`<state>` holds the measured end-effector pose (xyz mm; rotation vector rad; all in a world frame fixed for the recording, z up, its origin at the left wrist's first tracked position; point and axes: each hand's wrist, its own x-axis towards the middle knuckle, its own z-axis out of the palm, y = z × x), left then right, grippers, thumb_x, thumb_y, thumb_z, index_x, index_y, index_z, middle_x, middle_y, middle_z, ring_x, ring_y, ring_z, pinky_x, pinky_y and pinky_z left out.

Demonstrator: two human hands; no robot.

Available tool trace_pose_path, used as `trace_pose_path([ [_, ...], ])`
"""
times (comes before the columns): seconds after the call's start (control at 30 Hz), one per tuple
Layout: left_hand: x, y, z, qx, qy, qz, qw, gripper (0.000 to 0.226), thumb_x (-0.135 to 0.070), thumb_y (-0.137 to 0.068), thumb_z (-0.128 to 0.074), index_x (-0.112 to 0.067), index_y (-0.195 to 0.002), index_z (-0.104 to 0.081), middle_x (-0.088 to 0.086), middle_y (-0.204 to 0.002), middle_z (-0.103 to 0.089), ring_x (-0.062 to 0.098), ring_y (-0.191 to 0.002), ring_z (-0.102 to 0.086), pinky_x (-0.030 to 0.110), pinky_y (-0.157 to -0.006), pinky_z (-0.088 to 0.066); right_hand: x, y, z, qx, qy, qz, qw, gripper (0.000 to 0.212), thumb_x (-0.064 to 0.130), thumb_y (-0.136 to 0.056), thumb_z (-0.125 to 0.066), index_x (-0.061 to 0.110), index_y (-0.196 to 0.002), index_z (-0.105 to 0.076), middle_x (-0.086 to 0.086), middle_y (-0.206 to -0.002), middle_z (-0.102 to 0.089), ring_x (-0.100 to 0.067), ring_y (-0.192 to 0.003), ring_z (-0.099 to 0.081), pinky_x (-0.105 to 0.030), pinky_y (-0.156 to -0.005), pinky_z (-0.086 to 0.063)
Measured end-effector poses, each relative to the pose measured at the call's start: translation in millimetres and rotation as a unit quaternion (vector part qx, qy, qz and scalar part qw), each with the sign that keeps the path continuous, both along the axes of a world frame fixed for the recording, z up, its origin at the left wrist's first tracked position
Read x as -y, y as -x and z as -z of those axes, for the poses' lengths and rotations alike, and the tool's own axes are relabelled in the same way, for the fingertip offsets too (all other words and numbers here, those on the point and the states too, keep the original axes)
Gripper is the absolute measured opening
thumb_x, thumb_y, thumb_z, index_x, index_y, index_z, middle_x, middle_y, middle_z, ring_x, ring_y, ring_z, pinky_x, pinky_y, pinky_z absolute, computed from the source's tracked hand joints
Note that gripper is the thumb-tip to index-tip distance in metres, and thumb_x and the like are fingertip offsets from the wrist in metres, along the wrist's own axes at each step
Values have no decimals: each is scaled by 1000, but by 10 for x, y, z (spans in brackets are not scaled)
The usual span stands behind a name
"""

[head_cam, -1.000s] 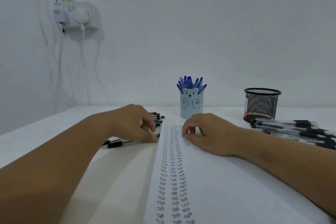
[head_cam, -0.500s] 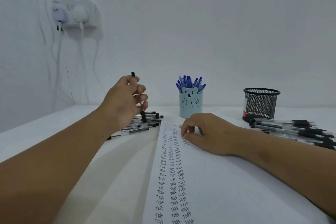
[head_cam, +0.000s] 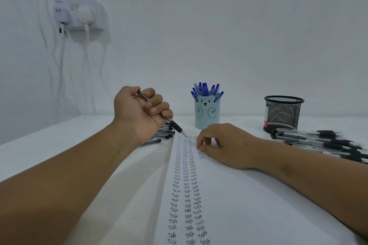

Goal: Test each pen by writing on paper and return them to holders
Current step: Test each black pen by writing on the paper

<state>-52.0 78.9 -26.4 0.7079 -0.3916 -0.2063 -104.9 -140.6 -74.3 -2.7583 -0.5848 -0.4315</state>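
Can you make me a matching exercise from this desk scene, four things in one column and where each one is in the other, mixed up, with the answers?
Things
1. Black pen
2. Blue pens
3. Mesh cup
4. Right hand

Places
A. Standing in the bear cup
B. Resting on the paper
C. Gripped in the left hand
D. Far right of the table, behind a pile of pens

Pairs: 1-C, 2-A, 3-D, 4-B
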Motion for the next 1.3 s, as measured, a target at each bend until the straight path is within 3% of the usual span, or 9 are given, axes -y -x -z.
trace_pose_path([
  [0.17, 32, 15, 8, 2, -33, -1, 999, 37, -37, -96, -33, -17, -65, -37, 1, -57, -32, 20, -52, -36, 31, -64, -39, 3, -18, 2, 11, -27, 9, 1000, 17, 42, -99, -54, 33, -108, -64, 18, -86, -62, 11, -73, -51, -15, -66, -35],
  [0.33, 82, 58, 33, 42, -120, 6, 992, 33, -30, -96, -28, -19, -67, -37, 6, -65, -51, 26, -70, -55, 39, -76, -40, -49, 46, -37, 78, -50, 32, 995, 50, 77, -86, -44, 45, -125, -47, 16, -87, -60, 1, -68, -53, -23, -65, -39],
  [0.53, 135, 103, 55, 89, -184, 53, 978, 22, -27, -89, -34, -17, -72, -43, 11, -86, -70, 27, -81, -62, 36, -73, -42, -97, 2, -45, 242, 6, 48, 969, 31, 50, -94, -56, 25, -93, -74, 13, -75, -42, -12, -66, -46, -26, -53, -29],
  [0.7, 113, 112, 75, 133, -288, 8, 948, 35, -43, -100, -40, -13, -103, -58, 20, -116, -72, 30, -99, -63, 43, -85, -49, -40, 20, -111, 161, -32, 103, 981, 32, 31, -89, -61, 25, -61, -47, 6, -58, -49, -12, -56, -43, -34, -56, -41],
  [0.8, 94, -24, 159, 212, -438, -76, 870, 45, -65, -93, -49, -25, -105, -64, 4, -107, -75, 20, -96, -64, 37, -83, -50, -19, 54, -113, 130, -138, 119, 975, 13, 23, -81, -65, 17, -69, -64, 2, -59, -61, -12, -55, -52, -32, -59, -51],
  [0.9, -14, -153, 256, 330, -628, -129, 693, 22, -60, -77, -71, -44, -92, -70, -19, -94, -72, 14, -108, -64, 36, -96, -48, -69, 89, -125, 35, -293, 79, 952, 12, 14, -80, -67, 14, -68, -67, -3, -64, -67, -12, -52, -54, -30, -54, -47],
  [1.0, -97, -77, 243, 357, -730, -118, 570, 46, -82, -58, -67, -59, -98, -66, -33, -108, -64, 4, -118, -55, 41, -109, -40, -131, 101, -127, -65, -440, 18, 895, 27, 15, -85, -77, 6, -65, -61, -14, -62, -62, -13, -44, -42, -20, -42, -34],
  [1.13, -74, -40, 210, 356, -771, -78, 522, 50, -87, -53, -65, -63, -97, -66, -25, -116, -60, 5, -118, -53, 41, -109, -39, -184, 80, -101, -119, -448, 0, 886, 35, 32, -87, -78, 7, -69, -60, -11, -58, -59, -16, -44, -37, -22, -41, -28],
  [1.3, -68, -106, 241, 368, -759, -64, 534, 54, -89, -47, -60, -61, -92, -69, -18, -109, -64, 2, -106, -59, 43, -105, -45, -209, 73, -63, -142, -399, -6, 906, 41, 15, -79, -84, 13, -57, -50, -14, -55, -58, -19, -44, -44, -23, -46, -36],
])
